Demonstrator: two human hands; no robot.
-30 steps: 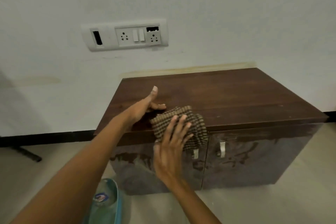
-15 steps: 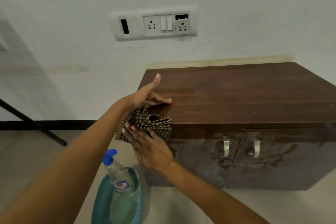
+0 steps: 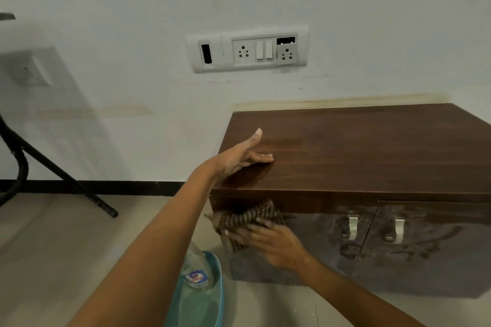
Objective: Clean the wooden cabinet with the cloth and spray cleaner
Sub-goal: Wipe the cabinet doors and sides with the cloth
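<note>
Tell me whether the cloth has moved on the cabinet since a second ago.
Yes. The cloth has gone from the front edge of the cabinet top, leftward and down onto the left door's upper corner, under the right hand.

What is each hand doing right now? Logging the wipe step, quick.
Left hand: open, resting on the cabinet top, holding nothing.
Right hand: pressing the checked cloth flat against the cabinet front.

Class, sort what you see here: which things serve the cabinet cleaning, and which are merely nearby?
Part of the job:
dark wooden cabinet
brown checked cloth
clear spray cleaner bottle
right hand
left hand

Just nearby:
teal plastic tub
white wall socket panel
black metal stand leg
</note>
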